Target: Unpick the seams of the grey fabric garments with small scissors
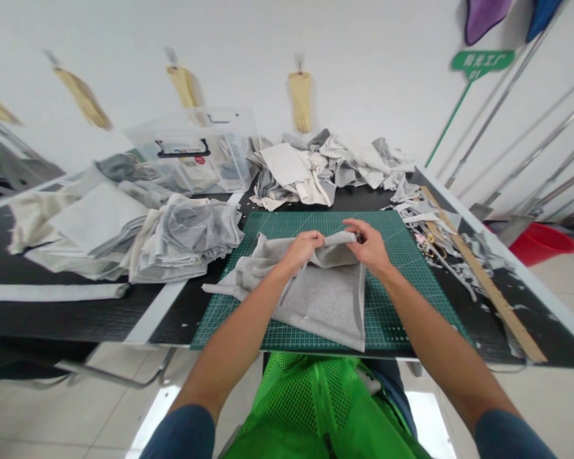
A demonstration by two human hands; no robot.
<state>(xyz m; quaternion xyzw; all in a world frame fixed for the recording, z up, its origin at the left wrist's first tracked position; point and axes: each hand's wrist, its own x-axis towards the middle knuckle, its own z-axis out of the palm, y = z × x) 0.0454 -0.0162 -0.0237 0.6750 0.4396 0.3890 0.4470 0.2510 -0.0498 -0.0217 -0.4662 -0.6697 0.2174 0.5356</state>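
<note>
A piece of light grey fabric lies partly spread over the green cutting mat, its left part bunched and its far edge lifted. My left hand is closed round that raised edge near its middle. At the right end of the same edge, my right hand pinches the fabric between thumb and fingers, with some fingers extended. Between the two hands the edge forms a rolled or folded strip. The fabric's near right corner hangs close to the mat's front edge.
Stacks of grey and cream fabric lie left, near a clear plastic box. Behind the mat is a heap of cloth pieces. On the right are a wooden ruler, scissors and scraps. A rolled white fabric lies far left.
</note>
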